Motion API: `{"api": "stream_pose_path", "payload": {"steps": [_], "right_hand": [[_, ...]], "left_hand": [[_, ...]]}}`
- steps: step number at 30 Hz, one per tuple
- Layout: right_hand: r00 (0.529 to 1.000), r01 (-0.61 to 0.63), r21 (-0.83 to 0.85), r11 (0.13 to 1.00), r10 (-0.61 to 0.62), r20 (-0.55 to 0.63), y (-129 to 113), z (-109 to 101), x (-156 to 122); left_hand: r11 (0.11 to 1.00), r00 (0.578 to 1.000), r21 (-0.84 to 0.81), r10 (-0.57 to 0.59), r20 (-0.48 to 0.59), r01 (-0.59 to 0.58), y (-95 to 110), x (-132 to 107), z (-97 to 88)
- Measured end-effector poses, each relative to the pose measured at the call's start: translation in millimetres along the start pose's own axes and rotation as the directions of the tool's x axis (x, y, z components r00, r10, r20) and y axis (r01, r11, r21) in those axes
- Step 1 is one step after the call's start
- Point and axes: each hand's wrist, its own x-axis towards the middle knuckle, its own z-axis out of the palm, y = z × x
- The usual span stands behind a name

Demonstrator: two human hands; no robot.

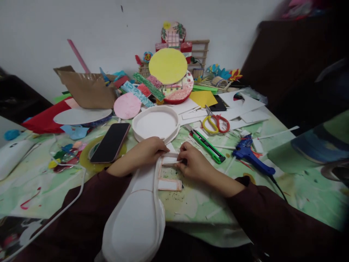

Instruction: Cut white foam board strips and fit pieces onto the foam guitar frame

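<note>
A long white foam-board piece (131,214) with a raised rim lies before me, its rounded near end jutting past the table edge. Two short tabs stick out from its right side; the nearer tab (169,185) has brownish edges. My left hand (152,149) is closed at the rim where the piece narrows, thumb and fingers pinched together. My right hand (191,160) pinches the end of a thin white strip (170,158) along the farther tab. Just beyond my hands is a round white rimmed part (155,123); my left hand hides whether it joins the long piece.
A green cutter (208,145), scissors (215,123) and a blue glue gun (252,156) lie on the right. At left, a phone (110,143) rests on a yellow tape roll (86,154). A white cable (65,209) crosses my left sleeve. Paper crafts (167,65) stand behind.
</note>
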Motion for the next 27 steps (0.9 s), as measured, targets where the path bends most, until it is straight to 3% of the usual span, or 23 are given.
{"api": "stream_pose_path", "payload": {"steps": [14, 27], "right_hand": [[1.0, -0.011, -0.008, 1.0, 0.011, -0.002, 6.7, -3.1, 2.7], [0.999, 0.005, -0.145, 0.989, 0.0, 0.036, -1.6, -5.7, 0.0]], "left_hand": [[0.998, 0.998, -0.018, -0.055, 0.021, 0.056, -7.0, 0.0, 0.9], [1.0, 1.0, -0.006, -0.022, 0.014, 0.022, -7.8, -0.4, 1.7]]}}
